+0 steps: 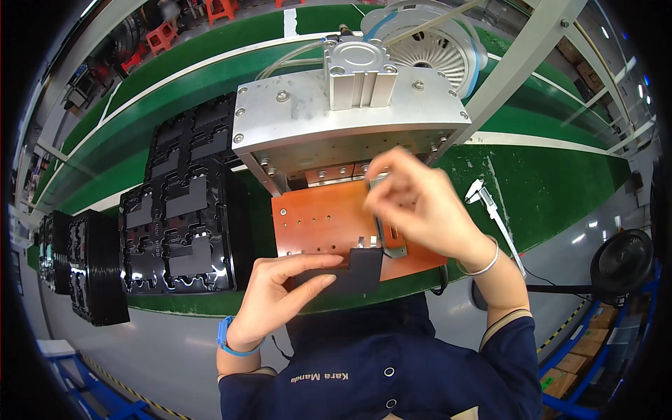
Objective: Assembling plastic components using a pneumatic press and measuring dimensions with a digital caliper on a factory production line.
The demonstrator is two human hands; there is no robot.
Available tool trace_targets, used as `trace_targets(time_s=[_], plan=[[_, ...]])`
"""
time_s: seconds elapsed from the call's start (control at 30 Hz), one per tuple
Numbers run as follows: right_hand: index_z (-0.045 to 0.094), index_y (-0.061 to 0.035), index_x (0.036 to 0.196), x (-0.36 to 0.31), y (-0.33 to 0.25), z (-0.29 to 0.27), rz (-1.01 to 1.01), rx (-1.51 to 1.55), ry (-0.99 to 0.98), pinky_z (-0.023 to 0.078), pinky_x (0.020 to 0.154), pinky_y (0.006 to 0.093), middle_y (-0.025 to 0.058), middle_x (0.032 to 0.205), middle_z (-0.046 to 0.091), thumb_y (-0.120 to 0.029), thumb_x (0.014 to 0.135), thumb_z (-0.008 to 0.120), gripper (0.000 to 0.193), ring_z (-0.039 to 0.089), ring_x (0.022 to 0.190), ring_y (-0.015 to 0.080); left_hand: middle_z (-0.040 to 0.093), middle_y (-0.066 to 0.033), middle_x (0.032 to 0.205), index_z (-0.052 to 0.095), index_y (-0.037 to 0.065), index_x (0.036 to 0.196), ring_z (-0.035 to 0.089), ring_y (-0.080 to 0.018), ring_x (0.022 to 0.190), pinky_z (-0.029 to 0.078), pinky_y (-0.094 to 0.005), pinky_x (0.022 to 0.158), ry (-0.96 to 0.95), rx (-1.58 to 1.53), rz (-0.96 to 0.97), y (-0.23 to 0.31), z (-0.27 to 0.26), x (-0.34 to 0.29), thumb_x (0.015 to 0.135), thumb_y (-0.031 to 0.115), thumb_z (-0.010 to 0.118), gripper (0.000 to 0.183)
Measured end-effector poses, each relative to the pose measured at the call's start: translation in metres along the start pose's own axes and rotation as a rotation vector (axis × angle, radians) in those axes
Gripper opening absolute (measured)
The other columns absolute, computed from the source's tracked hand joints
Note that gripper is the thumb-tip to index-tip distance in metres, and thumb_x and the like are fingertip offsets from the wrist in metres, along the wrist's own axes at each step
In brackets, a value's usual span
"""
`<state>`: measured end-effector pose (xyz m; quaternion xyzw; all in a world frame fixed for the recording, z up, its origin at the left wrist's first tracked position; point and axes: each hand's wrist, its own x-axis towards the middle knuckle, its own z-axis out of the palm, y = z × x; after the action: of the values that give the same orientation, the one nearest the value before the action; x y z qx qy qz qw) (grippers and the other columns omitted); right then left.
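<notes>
My left hand (pixel 283 283) is closed on a flat black L-shaped plate (pixel 365 271), pinching it between thumb and fingers at the near edge of the orange base plate (pixel 308 234). Two small shiny metal tabs (pixel 367 242) show at the plate's far edge. My right hand (pixel 423 210) hovers over the right part of the orange base, fingers bent and smeared by motion; whether anything is in them cannot be made out. Below it, a dark metal fixture (pixel 393 245) with a slot sits on the base. Just beyond stands a silver press (pixel 301 115) with a square cylinder (pixel 360 73) on top.
Stacks of glossy black moulded trays (pixel 143 262) stand on the left, some holding flat dark pieces. Silver calipers (pixel 493 210) lie on the green table (pixel 553 185) to the right. A black fan (pixel 621 266) stands beyond the table's right edge. A metal frame post (pixel 518 59) rises behind the press.
</notes>
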<state>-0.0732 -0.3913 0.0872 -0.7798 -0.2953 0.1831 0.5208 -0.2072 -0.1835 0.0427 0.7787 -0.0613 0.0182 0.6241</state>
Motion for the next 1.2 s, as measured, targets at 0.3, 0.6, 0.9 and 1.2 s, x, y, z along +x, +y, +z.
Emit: trace_targets(time_s=[0.3, 0.6, 0.9, 1.2], plan=[[0.069, -0.0040, 0.091, -0.035, 0.035, 0.024, -0.436, -0.488, 0.200, 0.051, 0.071, 0.0345, 0.0050, 0.091, 0.067, -0.001, 0.074, 0.072, 0.018, 0.062, 0.084, 0.0239, 0.067, -0.0050, 0.083, 0.074, 0.007, 0.098, 0.058, -0.0210, 0.083, 0.040, -0.0332, 0.081, 0.132, 0.549, 0.131, -0.006, 0.003, 0.008, 0.075, 0.011, 0.077, 0.024], [0.066, -0.0022, 0.101, -0.028, 0.045, 0.045, -0.498, -0.637, 0.131, 0.051, 0.075, 0.0352, 0.0060, 0.098, 0.062, 0.000, 0.070, 0.068, 0.032, 0.057, 0.089, 0.0228, 0.065, -0.0070, 0.116, 0.071, 0.007, 0.102, 0.059, -0.0224, 0.101, 0.042, -0.0338, 0.083, 0.052, 0.649, 0.310, -0.018, 0.010, -0.006, 0.072, 0.009, 0.075, 0.030], [0.065, -0.0025, 0.105, -0.026, 0.040, 0.049, -0.428, -0.728, 0.038, 0.044, 0.095, 0.0422, 0.0077, 0.108, 0.059, -0.002, 0.073, 0.065, 0.032, 0.055, 0.105, 0.0241, 0.065, -0.0103, 0.115, 0.071, 0.005, 0.102, 0.058, -0.0231, 0.100, 0.045, -0.0333, 0.082, -0.039, 0.607, 0.346, -0.018, 0.005, -0.004, 0.069, 0.006, 0.069, 0.034], [0.066, -0.0094, 0.110, -0.025, 0.045, 0.048, -0.466, -0.753, 0.120, 0.041, 0.099, 0.0437, 0.0068, 0.115, 0.058, -0.005, 0.072, 0.066, 0.039, 0.052, 0.111, 0.0234, 0.064, -0.0111, 0.115, 0.071, 0.005, 0.102, 0.058, -0.0235, 0.101, 0.046, -0.0340, 0.082, -0.034, 0.556, 0.337, -0.023, 0.004, -0.004, 0.069, 0.006, 0.068, 0.034]])
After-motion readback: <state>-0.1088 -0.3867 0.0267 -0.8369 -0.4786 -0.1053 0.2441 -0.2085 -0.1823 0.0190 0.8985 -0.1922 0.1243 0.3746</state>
